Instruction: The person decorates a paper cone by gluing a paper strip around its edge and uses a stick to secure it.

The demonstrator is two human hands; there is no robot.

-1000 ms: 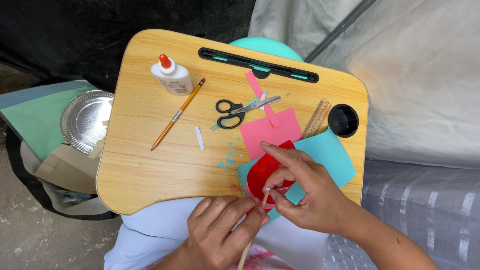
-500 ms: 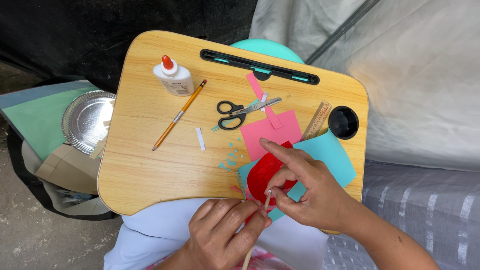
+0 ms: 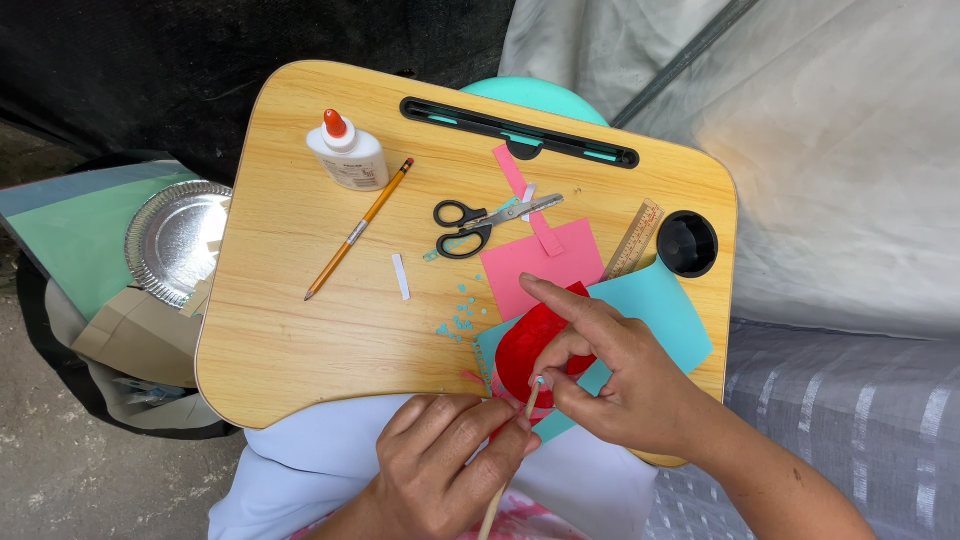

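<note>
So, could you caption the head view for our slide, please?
Two hands work a thin stick at red paper on a lap desk.

Up and to the left of the fingers, a white glue bottle (image 3: 347,155) with an orange cap stands on the wooden lap counter (image 3: 290,330). A yellow pencil (image 3: 359,229) lies slanted just beside it. Black-handled scissors (image 3: 480,224) rest straight above the fingers, with a small white paper strip (image 3: 401,276) to their lower left. A wooden ruler (image 3: 633,240) and a black cup hole (image 3: 687,243) sit up and to the right. Far left, off the counter, a silver foil plate (image 3: 176,240) lies on green paper (image 3: 70,240).
</note>
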